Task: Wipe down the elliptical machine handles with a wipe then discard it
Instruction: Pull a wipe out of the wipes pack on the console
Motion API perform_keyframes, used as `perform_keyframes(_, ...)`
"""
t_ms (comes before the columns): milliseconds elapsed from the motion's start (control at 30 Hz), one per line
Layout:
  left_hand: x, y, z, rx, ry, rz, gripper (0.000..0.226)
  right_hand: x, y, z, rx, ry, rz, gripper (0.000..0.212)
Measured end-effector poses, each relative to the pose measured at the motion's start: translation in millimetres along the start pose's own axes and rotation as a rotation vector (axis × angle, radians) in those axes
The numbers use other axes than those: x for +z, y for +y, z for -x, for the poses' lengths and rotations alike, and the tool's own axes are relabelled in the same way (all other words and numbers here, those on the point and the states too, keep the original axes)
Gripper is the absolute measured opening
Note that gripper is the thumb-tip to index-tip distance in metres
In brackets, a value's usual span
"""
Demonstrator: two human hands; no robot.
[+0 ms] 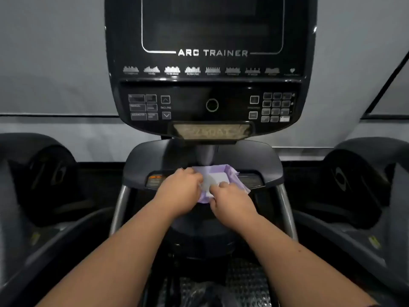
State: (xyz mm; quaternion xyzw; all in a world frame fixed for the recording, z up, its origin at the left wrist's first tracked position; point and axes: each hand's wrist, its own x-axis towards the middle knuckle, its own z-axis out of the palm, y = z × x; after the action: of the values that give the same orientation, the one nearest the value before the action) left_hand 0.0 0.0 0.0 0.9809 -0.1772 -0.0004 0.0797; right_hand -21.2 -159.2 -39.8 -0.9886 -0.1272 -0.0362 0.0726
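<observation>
A purple pack of wipes (223, 173) lies on the black tray (265, 165) below the machine's console. Its white flap is lifted. My left hand (181, 191) grips the pack's left side. My right hand (230, 201) pinches at the white opening in the pack's middle; whether a wipe is between the fingers cannot be told. Two silver bars (120, 209) run down from the tray's left and right ends. The elliptical's moving handles are not clearly in view.
The console (210, 63) marked ARC TRAINER rises straight ahead with button pads on both sides. Black shrouds of neighbouring machines (44, 173) flank left and right. A grey wall stands behind. Textured foot plates (243, 282) lie below my arms.
</observation>
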Motion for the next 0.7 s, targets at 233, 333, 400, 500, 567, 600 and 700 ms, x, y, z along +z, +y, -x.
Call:
perform_keyframes(233, 57, -6, -23, -0.055, -0.091, -0.124, 0.035, 41, 7, -30, 0.153, 0.116, 0.059, 0.04)
perform_keyframes(333, 73, -13, -29, -0.066, -0.139, -0.124, 0.057, 47, 7, -36, 0.192, 0.141, 0.091, 0.032)
perform_keyframes(400, 78, -18, -33, -0.057, -0.124, -0.116, 0.067, 50, 3, -40, 0.198, 0.119, 0.088, 0.028)
perform_keyframes(500, 78, -23, -38, -0.048, -0.123, -0.124, 0.071, 50, 2, -43, 0.203, 0.094, 0.044, 0.032)
perform_keyframes(567, 75, -23, -41, -0.055, -0.171, -0.122, 0.074, 47, 1, -42, 0.191, 0.101, 0.033, 0.029)
perform_keyframes(600, 71, -22, -42, -0.058, -0.195, -0.126, 0.075, 44, 0, -39, 0.185, 0.097, 0.025, 0.026)
perform_keyframes(700, 56, -16, -39, -0.044, -0.165, -0.109, 0.072, 31, -1, -27, 0.217, 0.14, -0.103, 0.017)
